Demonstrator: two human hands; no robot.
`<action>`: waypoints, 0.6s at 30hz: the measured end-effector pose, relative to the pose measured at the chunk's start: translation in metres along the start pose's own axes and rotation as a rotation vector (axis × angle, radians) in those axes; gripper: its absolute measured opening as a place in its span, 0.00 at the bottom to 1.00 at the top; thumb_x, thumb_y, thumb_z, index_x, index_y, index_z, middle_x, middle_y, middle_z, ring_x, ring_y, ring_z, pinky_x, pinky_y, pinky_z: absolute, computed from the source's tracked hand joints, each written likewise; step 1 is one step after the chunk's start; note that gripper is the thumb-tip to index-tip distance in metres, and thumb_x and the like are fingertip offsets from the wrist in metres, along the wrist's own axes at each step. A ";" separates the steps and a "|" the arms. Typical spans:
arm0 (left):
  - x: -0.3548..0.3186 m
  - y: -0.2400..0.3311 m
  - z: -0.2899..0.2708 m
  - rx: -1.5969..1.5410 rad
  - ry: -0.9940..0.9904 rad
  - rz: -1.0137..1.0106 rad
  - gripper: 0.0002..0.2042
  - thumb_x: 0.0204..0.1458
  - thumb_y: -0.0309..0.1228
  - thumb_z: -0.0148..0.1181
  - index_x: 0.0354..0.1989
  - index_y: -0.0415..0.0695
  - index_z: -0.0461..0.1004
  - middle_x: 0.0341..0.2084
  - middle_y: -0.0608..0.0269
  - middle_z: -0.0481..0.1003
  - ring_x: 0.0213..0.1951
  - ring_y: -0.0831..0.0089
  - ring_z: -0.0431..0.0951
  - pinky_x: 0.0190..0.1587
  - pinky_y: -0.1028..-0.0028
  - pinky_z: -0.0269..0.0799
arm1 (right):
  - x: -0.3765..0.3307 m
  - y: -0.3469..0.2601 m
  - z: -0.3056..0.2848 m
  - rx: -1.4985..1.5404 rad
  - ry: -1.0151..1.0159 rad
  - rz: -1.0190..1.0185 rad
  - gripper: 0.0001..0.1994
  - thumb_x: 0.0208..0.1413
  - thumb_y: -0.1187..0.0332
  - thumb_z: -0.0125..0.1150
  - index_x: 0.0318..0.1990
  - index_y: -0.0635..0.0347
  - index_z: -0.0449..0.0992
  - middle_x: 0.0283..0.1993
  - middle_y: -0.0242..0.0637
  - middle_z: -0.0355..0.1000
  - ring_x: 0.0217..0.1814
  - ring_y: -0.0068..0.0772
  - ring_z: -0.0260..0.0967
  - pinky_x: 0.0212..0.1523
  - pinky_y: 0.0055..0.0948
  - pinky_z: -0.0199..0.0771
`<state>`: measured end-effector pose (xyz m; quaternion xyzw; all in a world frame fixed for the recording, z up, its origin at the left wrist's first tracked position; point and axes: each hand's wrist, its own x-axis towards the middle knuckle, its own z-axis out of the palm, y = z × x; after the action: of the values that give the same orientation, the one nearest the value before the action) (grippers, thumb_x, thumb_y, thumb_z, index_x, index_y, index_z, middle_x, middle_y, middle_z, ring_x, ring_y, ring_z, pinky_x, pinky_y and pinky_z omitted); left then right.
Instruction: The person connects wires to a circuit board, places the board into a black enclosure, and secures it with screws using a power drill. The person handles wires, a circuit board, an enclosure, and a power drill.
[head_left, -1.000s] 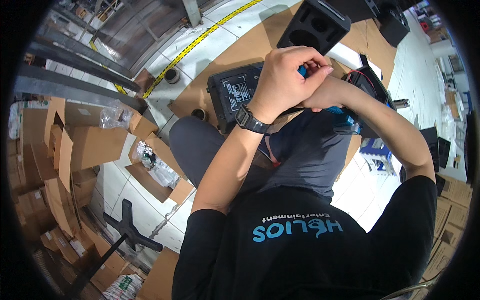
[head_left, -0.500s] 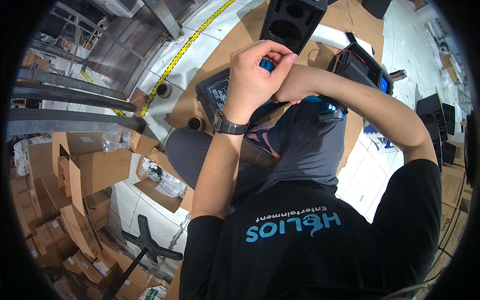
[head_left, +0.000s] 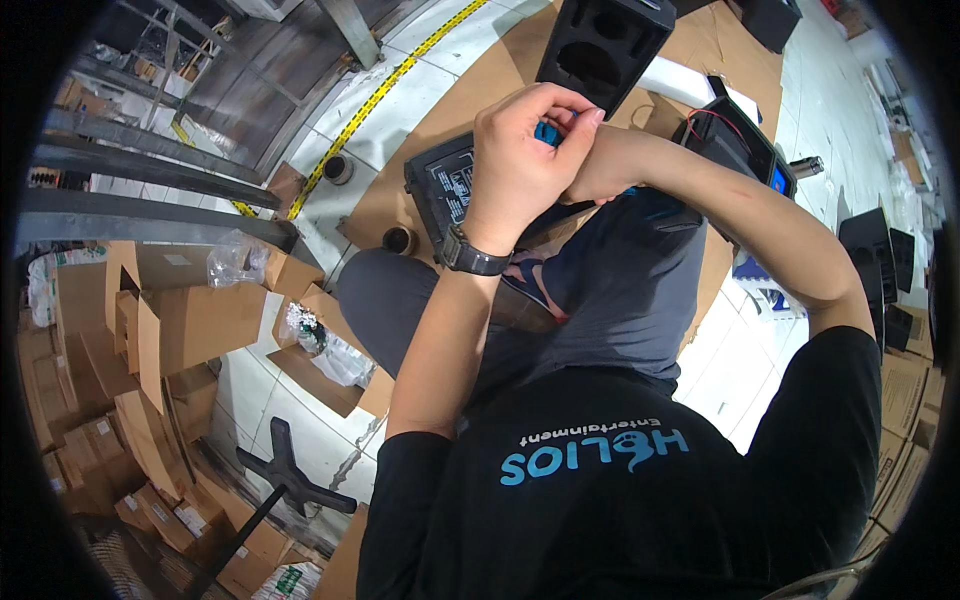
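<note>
The person's left hand [head_left: 530, 150], with a black digital wristwatch [head_left: 475, 252] at its wrist, is curled, thumb tip brought close to the fingertips. A piece of a teal-and-black power tool [head_left: 636, 192] shows behind its fingers, but I cannot tell whether this hand grips anything. The right hand [head_left: 600, 168] crosses under it and is closed around the tool, whose grip is mostly hidden; the rear end lies over the right thigh of the dark grey trousers [head_left: 630, 290].

Below the hands, a flat black rectangular case with a white printed panel [head_left: 445, 188] rests on a brown cardboard sheet [head_left: 465, 95]. Just beyond stands a black speaker cabinet with round openings [head_left: 640, 55]. To the right are a long white foam strip [head_left: 680, 82] and an open black housing with a thin red wire [head_left: 735, 150]. Two round brown containers [head_left: 399, 239] sit to the left.
</note>
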<state>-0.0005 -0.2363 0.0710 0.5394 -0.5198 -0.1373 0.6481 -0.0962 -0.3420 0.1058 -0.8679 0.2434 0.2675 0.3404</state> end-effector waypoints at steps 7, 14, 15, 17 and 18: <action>0.019 -0.084 -0.085 -0.181 -0.022 -0.008 0.10 0.66 0.32 0.63 0.49 0.40 0.82 0.44 0.61 0.84 0.48 0.74 0.82 0.54 0.70 0.76 | 0.001 0.002 0.004 -0.065 0.097 -0.119 0.12 0.48 0.71 0.64 0.41 0.66 0.79 0.33 0.50 0.81 0.36 0.48 0.82 0.41 0.40 0.81; -0.096 -0.362 -0.267 0.942 0.391 -1.175 0.16 0.60 0.35 0.56 0.47 0.38 0.84 0.45 0.45 0.84 0.47 0.52 0.84 0.51 0.57 0.78 | 0.005 0.011 0.000 0.134 0.078 -0.203 0.19 0.44 0.75 0.67 0.48 0.64 0.80 0.40 0.54 0.81 0.47 0.56 0.81 0.52 0.41 0.78; -0.134 -0.389 -0.265 0.980 0.168 -1.359 0.17 0.61 0.36 0.57 0.50 0.39 0.83 0.49 0.46 0.82 0.51 0.52 0.82 0.55 0.58 0.76 | 0.005 0.010 -0.002 0.160 0.082 -0.212 0.22 0.44 0.75 0.67 0.51 0.64 0.79 0.41 0.53 0.82 0.47 0.53 0.82 0.53 0.39 0.78; -0.197 -0.428 -0.250 0.915 -0.039 -1.510 0.19 0.61 0.36 0.57 0.56 0.40 0.81 0.57 0.48 0.79 0.60 0.52 0.78 0.63 0.60 0.72 | 0.007 0.005 -0.005 0.167 0.095 -0.268 0.27 0.43 0.76 0.66 0.56 0.64 0.79 0.43 0.52 0.83 0.49 0.49 0.83 0.56 0.37 0.78; -0.219 -0.441 -0.239 0.846 -0.030 -1.564 0.20 0.61 0.36 0.58 0.59 0.41 0.80 0.61 0.49 0.78 0.64 0.52 0.76 0.67 0.61 0.70 | 0.008 0.001 -0.006 0.145 0.112 -0.299 0.29 0.42 0.76 0.66 0.59 0.65 0.78 0.44 0.51 0.83 0.51 0.47 0.84 0.57 0.36 0.77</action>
<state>0.2726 -0.1094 -0.3856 0.9325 -0.0185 -0.3441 0.1084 -0.0898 -0.3488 0.1040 -0.8811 0.1490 0.1469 0.4241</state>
